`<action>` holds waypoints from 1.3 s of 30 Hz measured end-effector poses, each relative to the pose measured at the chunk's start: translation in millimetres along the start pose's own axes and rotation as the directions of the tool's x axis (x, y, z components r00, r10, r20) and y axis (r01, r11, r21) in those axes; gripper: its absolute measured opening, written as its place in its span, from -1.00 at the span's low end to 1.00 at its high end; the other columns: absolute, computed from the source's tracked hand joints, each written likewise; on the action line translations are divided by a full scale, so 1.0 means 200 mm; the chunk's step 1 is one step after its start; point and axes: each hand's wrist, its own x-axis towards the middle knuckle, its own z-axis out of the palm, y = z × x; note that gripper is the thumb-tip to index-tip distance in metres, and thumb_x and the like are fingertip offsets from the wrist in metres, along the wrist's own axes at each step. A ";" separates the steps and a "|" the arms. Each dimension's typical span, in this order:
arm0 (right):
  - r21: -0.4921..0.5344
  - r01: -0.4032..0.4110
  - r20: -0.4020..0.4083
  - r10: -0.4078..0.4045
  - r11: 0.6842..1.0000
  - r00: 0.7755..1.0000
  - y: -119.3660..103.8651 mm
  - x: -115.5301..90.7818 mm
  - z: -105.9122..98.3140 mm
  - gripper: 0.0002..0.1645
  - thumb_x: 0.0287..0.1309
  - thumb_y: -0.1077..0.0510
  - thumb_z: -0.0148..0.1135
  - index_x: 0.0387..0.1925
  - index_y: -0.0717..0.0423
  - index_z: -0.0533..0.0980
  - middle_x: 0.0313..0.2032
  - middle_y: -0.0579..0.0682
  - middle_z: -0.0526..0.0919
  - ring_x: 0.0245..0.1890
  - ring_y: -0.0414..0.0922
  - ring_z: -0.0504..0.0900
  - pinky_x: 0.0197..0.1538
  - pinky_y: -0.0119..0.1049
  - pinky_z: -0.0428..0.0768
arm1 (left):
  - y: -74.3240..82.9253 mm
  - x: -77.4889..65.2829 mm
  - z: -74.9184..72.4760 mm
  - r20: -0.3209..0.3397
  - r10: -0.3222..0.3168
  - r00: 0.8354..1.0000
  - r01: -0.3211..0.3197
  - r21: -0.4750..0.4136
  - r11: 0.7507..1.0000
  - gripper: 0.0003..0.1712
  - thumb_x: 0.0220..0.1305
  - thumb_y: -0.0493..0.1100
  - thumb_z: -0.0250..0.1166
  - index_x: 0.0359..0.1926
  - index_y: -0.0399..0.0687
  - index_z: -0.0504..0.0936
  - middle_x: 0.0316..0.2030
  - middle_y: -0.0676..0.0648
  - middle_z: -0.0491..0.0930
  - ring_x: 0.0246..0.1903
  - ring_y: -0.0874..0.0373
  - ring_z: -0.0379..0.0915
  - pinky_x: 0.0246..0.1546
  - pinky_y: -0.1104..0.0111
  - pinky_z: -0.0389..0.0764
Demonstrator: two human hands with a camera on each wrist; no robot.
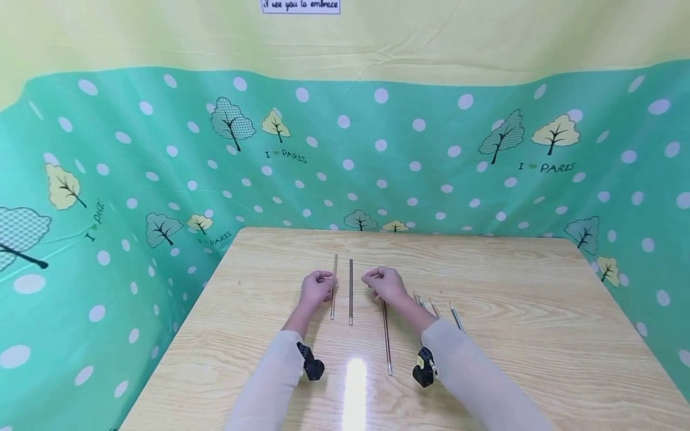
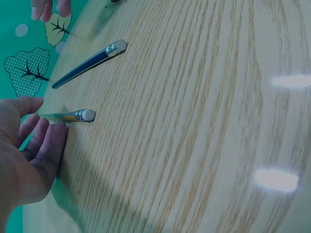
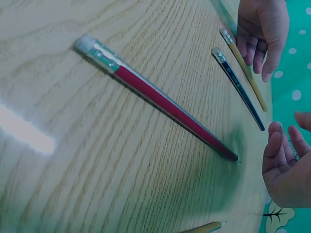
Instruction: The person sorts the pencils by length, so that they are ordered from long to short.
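Note:
A yellow pencil (image 1: 333, 302) lies lengthwise on the table, its white eraser end toward me. My left hand (image 1: 317, 287) is at its left side, the loosely bent fingers (image 2: 46, 141) against or very near the shaft. Just right of it lies a dark blue pencil (image 1: 351, 293), roughly parallel. Beyond that, my right hand (image 1: 387, 285) hovers with thumb and fingers apart and nothing between them, as the right wrist view shows. Below this hand lies a red pencil (image 3: 165, 99), nearer to me than the other two; its far end is hidden by the hand in the head view.
Several more pencils (image 1: 455, 317) lie to the right, partly hidden by my right forearm. The wooden table (image 1: 539, 281) meets a green dotted cloth (image 1: 377, 161) at its back and left. Light glares off the tabletop in front of me.

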 end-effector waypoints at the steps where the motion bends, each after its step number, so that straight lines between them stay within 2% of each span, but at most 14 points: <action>1: -0.001 -0.002 0.001 0.002 1.000 1.000 0.00 0.00 -0.01 -0.72 0.17 0.04 0.22 -0.17 0.14 0.56 -0.32 0.06 0.63 -0.35 0.13 0.64 -0.32 -0.09 0.67 | 0.00 0.00 0.00 0.003 0.000 1.000 0.000 0.001 1.000 -0.59 0.15 -0.18 0.29 0.02 -0.22 0.54 -0.24 -0.12 0.50 -0.35 0.13 0.52 -0.36 0.38 0.70; 8: -0.030 0.015 0.006 -0.015 0.999 1.000 0.00 -0.03 -0.05 -0.73 0.18 0.03 0.20 -0.17 0.11 0.55 -0.34 0.04 0.61 -0.35 0.12 0.63 -0.36 -0.13 0.64 | 0.04 -0.03 -0.01 0.034 0.022 0.999 -0.024 0.059 0.998 -0.56 0.17 -0.14 0.28 0.06 -0.19 0.51 -0.25 -0.09 0.49 -0.39 0.17 0.45 -0.44 0.41 0.65; 13: -0.034 0.028 0.024 -0.028 0.999 0.999 0.02 -0.05 -0.08 -0.74 0.15 0.03 0.23 -0.19 0.11 0.56 -0.34 0.09 0.62 -0.36 0.14 0.63 -0.40 -0.16 0.63 | 0.07 -0.05 0.00 0.063 0.060 0.996 -0.066 0.097 0.993 -0.52 0.17 -0.10 0.29 0.08 -0.21 0.49 -0.24 -0.10 0.49 -0.48 0.17 0.45 -0.54 0.46 0.57; 18: -0.025 0.025 0.040 -0.024 0.999 0.999 0.02 -0.08 -0.13 -0.73 0.16 0.04 0.23 -0.18 0.13 0.56 -0.28 0.21 0.62 -0.39 0.12 0.63 -0.37 -0.11 0.66 | 0.11 -0.08 0.00 0.094 0.105 0.990 -0.117 0.136 0.984 -0.51 0.17 -0.08 0.28 0.08 -0.21 0.49 -0.20 -0.13 0.50 -0.45 0.14 0.47 -0.50 0.43 0.57; 23: -0.048 0.033 0.037 -0.031 0.998 0.999 0.03 -0.11 -0.18 -0.71 0.15 0.04 0.24 -0.16 0.13 0.56 -0.26 0.20 0.63 -0.41 0.09 0.63 -0.33 -0.08 0.67 | 0.15 -0.12 0.01 0.116 0.136 0.984 -0.157 0.196 0.968 -0.55 0.16 -0.04 0.29 0.03 -0.17 0.53 -0.19 -0.14 0.52 -0.38 0.15 0.46 -0.45 0.43 0.55; 32: -0.088 0.047 0.026 -0.045 0.995 0.999 0.09 -0.15 -0.27 -0.71 0.16 0.04 0.22 -0.17 0.15 0.56 -0.29 0.21 0.63 -0.39 0.12 0.61 -0.38 -0.12 0.63 | 0.19 -0.20 0.08 0.183 0.149 0.972 -0.194 0.258 0.946 -0.56 0.17 -0.03 0.29 0.01 -0.18 0.54 -0.25 -0.10 0.53 -0.41 0.16 0.43 -0.48 0.44 0.51; 35: -0.090 0.040 0.019 -0.038 0.995 0.999 0.12 -0.16 -0.30 -0.71 0.16 0.04 0.23 -0.17 0.15 0.57 -0.31 0.20 0.63 -0.40 0.12 0.61 -0.41 -0.14 0.62 | 0.20 -0.24 0.11 0.213 0.153 0.965 -0.207 0.265 0.942 -0.56 0.17 -0.03 0.29 0.00 -0.19 0.54 -0.25 -0.10 0.53 -0.40 0.16 0.43 -0.48 0.44 0.50; 39: -0.083 0.051 0.018 -0.050 0.995 0.999 0.16 -0.18 -0.34 -0.70 0.18 0.07 0.21 -0.15 0.20 0.55 -0.29 0.23 0.63 -0.41 0.11 0.62 -0.35 -0.12 0.65 | 0.19 -0.28 0.14 0.254 0.170 0.952 -0.238 0.270 0.933 -0.57 0.17 -0.02 0.29 -0.02 -0.19 0.54 -0.28 -0.10 0.53 -0.39 0.16 0.43 -0.45 0.44 0.50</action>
